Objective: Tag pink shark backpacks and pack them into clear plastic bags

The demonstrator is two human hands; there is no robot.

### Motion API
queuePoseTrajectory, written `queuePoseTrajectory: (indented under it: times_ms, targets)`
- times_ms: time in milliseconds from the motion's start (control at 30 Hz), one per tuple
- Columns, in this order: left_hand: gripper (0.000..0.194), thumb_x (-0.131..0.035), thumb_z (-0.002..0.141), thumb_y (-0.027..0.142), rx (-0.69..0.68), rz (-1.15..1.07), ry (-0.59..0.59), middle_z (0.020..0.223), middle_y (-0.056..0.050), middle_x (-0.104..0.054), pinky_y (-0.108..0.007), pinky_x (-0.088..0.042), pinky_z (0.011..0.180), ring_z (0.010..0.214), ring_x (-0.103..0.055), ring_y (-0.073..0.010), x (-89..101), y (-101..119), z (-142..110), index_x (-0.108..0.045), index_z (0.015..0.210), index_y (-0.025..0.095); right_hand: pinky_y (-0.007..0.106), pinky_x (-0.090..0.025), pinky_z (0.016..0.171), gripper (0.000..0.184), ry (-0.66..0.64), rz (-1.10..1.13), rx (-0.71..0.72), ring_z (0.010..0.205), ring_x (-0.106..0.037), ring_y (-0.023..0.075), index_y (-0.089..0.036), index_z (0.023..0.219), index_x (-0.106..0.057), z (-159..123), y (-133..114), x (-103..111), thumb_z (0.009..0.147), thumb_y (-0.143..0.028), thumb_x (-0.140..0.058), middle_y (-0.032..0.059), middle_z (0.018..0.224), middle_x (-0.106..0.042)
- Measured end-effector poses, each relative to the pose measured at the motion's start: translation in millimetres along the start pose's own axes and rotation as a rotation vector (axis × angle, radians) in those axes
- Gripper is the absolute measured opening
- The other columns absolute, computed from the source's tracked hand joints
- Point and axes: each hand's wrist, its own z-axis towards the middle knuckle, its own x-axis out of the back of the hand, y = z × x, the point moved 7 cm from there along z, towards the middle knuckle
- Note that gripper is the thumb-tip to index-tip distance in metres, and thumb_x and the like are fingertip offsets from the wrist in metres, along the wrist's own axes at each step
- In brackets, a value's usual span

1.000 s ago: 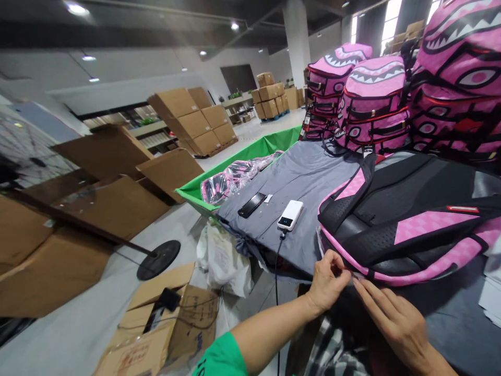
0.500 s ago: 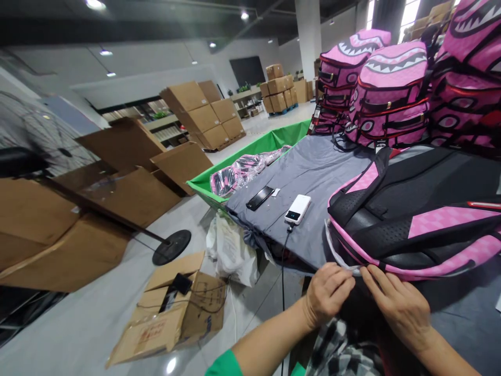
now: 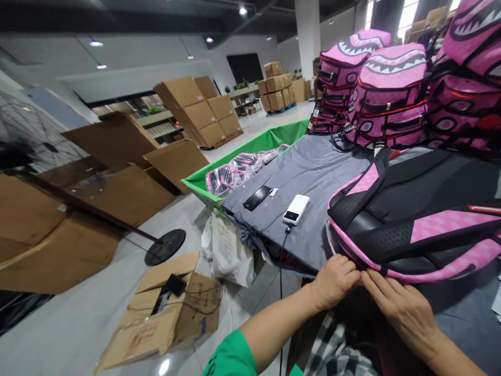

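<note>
Pink-and-black backpack, both hands pinching its lower edge

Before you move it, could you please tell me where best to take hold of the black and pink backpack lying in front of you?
Probably by the black padded strap of the backpack, coming from the left: it lies on top, facing up, while your left hand and right hand are at the near edge.

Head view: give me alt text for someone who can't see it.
The left hand and right hand grip the lower edge of a pink-and-black backpack lying on a grey cloth-covered table, with pink shark-print backpacks stacked beyond it.
</note>
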Motion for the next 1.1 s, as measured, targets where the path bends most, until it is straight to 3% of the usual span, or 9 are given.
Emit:
queuePoseTrajectory:
  times_ms: [100,267,367,500,633,733,867,967,1100]
  targets:
    - [0.028,-0.051,0.103,0.035,0.001,-0.048,-0.023,0.078,-0.003,-0.064,-0.033,-0.052,0.080,0.081,-0.061,-0.0168,9.5,-3,0,-0.065,0.085,0.017,0.029,-0.036,0.057,0.038,-0.003,-0.076,0.012,0.064,-0.056,0.0135,-0.016,0.113,-0.068,3,-1,-1,0.087,0.003,-0.048,0.0034,0.098,-0.077]
    - [0.027,-0.045,0.105,0.030,0.106,-0.084,0.412,0.099,-0.011,-0.071,-0.042,-0.053,0.096,0.096,-0.065,-0.0204,35.5,15,-14,-0.062,0.115,0.012,0.028,-0.039,0.053,0.043,0.048,0.022,-0.018,0.061,-0.061,0.0128,-0.014,0.115,-0.067,8,7,-3,0.087,0.006,-0.040,0.0053,0.095,-0.077]
    - [0.031,-0.038,0.106,0.028,0.122,-0.079,0.496,0.089,-0.012,-0.070,-0.040,-0.056,0.081,0.084,-0.065,-0.0211,29.8,29,-14,-0.063,0.111,0.010,0.028,-0.040,0.048,0.045,0.026,0.087,-0.032,0.055,-0.062,0.0124,-0.014,0.116,-0.066,12,13,-3,0.086,0.005,-0.038,0.0052,0.090,-0.077]
    - [0.032,-0.035,0.106,0.024,0.167,-0.041,0.459,0.074,-0.007,-0.065,-0.034,-0.052,0.069,0.068,-0.060,-0.0180,21.8,31,-3,-0.064,0.095,0.013,0.024,-0.049,0.052,0.036,0.012,0.330,-0.150,0.062,-0.069,0.0127,-0.017,0.129,-0.057,-3,29,17,0.100,-0.011,-0.036,0.0032,0.096,-0.077]
    - [0.030,-0.036,0.107,0.023,0.180,-0.031,0.410,0.077,-0.005,-0.063,-0.031,-0.049,0.067,0.071,-0.058,-0.0175,24.5,28,3,-0.064,0.100,0.013,0.028,-0.056,0.066,0.035,0.070,0.454,-0.507,0.074,-0.072,0.0177,-0.022,0.123,-0.059,-56,67,34,0.104,-0.048,-0.046,0.0034,0.100,-0.075]
    - [0.027,-0.038,0.106,0.022,0.220,-0.079,0.275,0.083,-0.005,-0.063,-0.030,-0.051,0.071,0.078,-0.060,-0.0184,22.7,18,8,-0.065,0.105,0.016,0.037,-0.056,0.065,0.049,0.013,0.441,-0.601,0.075,-0.070,0.0247,-0.022,0.102,-0.066,-87,78,14,0.096,-0.068,-0.050,0.0069,0.090,-0.073]
    - [0.019,-0.048,0.102,0.017,0.296,-0.199,0.148,0.093,-0.005,-0.066,-0.031,-0.053,0.080,0.088,-0.063,-0.0194,27.6,-9,19,-0.065,0.108,0.018,0.042,-0.054,0.064,0.067,-0.131,0.462,-0.647,0.074,-0.067,0.0288,-0.021,0.091,-0.071,-86,71,-35,0.084,-0.084,-0.050,0.0101,0.085,-0.072]
    - [0.015,-0.055,0.098,0.014,0.316,-0.309,0.087,0.097,-0.005,-0.069,-0.030,-0.052,0.081,0.089,-0.064,-0.0185,33.1,-29,27,-0.067,0.107,0.018,0.034,-0.053,0.057,0.063,-0.219,0.739,-0.679,0.062,-0.065,0.0229,-0.022,0.085,-0.068,-68,58,-56,0.087,-0.082,-0.046,0.0052,0.072,-0.070]
    - [0.014,-0.059,0.096,0.016,0.296,-0.387,0.074,0.098,-0.003,-0.072,-0.030,-0.050,0.085,0.090,-0.065,-0.0170,31.6,-48,28,-0.069,0.106,0.020,0.027,-0.054,0.058,0.044,-0.237,1.060,-0.749,0.063,-0.066,0.0181,-0.025,0.086,-0.060,-74,52,-53,0.094,-0.066,-0.051,0.0001,0.073,-0.069]
